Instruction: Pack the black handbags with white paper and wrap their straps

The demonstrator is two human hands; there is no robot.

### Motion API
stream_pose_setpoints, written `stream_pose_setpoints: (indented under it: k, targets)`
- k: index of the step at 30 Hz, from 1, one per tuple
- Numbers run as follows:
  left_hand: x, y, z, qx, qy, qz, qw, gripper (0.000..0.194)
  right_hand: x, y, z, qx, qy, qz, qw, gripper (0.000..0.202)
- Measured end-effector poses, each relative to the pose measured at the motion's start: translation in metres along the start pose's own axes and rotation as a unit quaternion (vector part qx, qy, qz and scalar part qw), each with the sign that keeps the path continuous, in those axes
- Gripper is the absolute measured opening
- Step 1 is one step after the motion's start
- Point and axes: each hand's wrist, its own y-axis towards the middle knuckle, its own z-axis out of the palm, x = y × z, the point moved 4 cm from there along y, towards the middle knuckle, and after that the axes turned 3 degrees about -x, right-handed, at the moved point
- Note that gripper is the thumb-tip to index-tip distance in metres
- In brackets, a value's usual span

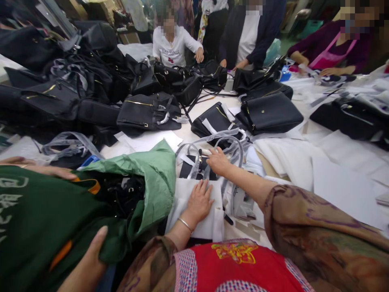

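Note:
A black handbag (pixel 185 171) lies in front of me, its handles (pixel 194 172) wrapped in clear plastic. White packing paper (pixel 185 190) covers its near part. My left hand (pixel 200 201) rests flat on this paper with its fingers spread. At the bag's top edge, beside the wrapped handles, my right hand (pixel 219 163) has its fingers curled in; what they grip is hidden. A small black strap end (pixel 228 219) sticks out to the right of the paper.
On my left, another person's hands (pixel 94 251) hold a dark green sack (pixel 158 182) with black items inside. Black bags (pixel 148 113) are heaped at left and across the table. White sheets (pixel 343 190) lie at right. Several co-workers (pixel 173 44) stand or sit opposite.

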Motion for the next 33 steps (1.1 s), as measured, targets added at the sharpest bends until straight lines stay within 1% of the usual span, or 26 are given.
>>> stream_pose_setpoints:
  k: [4,7,10,13,15,16,17,18,19,20,21,23,24,26,27,28,29,31,33]
  targets:
    - [0.004,0.001,0.006,0.014,-0.007,-0.006,1.0,0.057,0.006,-0.008,-0.026,0.02,-0.018,-0.018,0.999,0.025]
    - [0.004,0.001,0.006,0.018,-0.011,-0.006,1.0,0.056,0.002,-0.02,-0.055,0.018,-0.041,-0.012,0.999,0.023]
    - [0.005,0.001,0.006,0.016,-0.016,-0.005,1.0,0.056,-0.021,-0.034,-0.099,-0.037,-0.097,0.037,0.994,0.027]
    - [0.005,0.001,0.005,0.01,-0.021,0.0,1.0,0.056,-0.058,-0.047,-0.146,-0.085,-0.115,0.115,0.983,0.024]
    - [0.005,0.0,0.005,0.004,-0.023,0.001,1.0,0.055,-0.083,-0.055,-0.17,-0.084,-0.051,0.162,0.982,0.023]
    - [0.006,0.0,0.006,0.0,-0.024,0.002,1.0,0.055,-0.093,-0.06,-0.179,-0.074,0.017,0.175,0.982,0.027]
    - [0.006,-0.001,0.006,-0.003,-0.025,0.003,1.0,0.055,-0.1,-0.065,-0.185,-0.057,0.109,0.176,0.977,0.032]
    - [0.007,-0.001,0.007,-0.006,-0.026,0.003,1.0,0.055,-0.103,-0.071,-0.188,-0.039,0.22,0.167,0.96,0.039]
    - [0.007,-0.001,0.007,-0.01,-0.027,0.004,1.0,0.055,-0.104,-0.076,-0.191,-0.023,0.334,0.151,0.93,0.046]
    - [0.007,-0.001,0.008,-0.013,-0.028,0.005,1.0,0.055,-0.102,-0.082,-0.193,-0.012,0.44,0.135,0.888,0.052]
    - [0.007,-0.001,0.008,-0.017,-0.03,0.005,0.999,0.055,-0.098,-0.087,-0.193,-0.007,0.53,0.126,0.839,0.056]
    - [0.007,-0.002,0.008,-0.027,-0.036,0.007,0.999,0.055,-0.088,-0.095,-0.193,-0.02,0.65,0.134,0.748,0.055]
    - [0.006,-0.002,0.007,-0.034,-0.043,0.009,0.998,0.055,-0.082,-0.098,-0.191,-0.032,0.687,0.149,0.71,0.051]
    - [0.006,-0.003,0.003,-0.057,-0.072,0.011,0.996,0.053,-0.068,-0.102,-0.186,-0.053,0.736,0.186,0.649,0.041]
    - [0.007,-0.003,0.0,-0.075,-0.095,0.009,0.993,0.051,-0.06,-0.104,-0.183,-0.06,0.751,0.2,0.626,0.037]
    - [0.01,-0.002,-0.003,-0.094,-0.118,0.004,0.989,0.047,-0.052,-0.106,-0.181,-0.063,0.762,0.209,0.609,0.035]
    - [0.013,0.0,-0.007,-0.112,-0.138,-0.006,0.984,0.044,-0.046,-0.109,-0.179,-0.065,0.768,0.215,0.6,0.034]
    - [0.022,0.005,-0.014,-0.142,-0.162,-0.04,0.976,0.038,-0.035,-0.117,-0.178,-0.066,0.768,0.223,0.597,0.033]
    - [0.033,0.013,-0.021,-0.156,-0.163,-0.084,0.971,0.036,-0.031,-0.127,-0.179,-0.063,0.76,0.231,0.605,0.033]
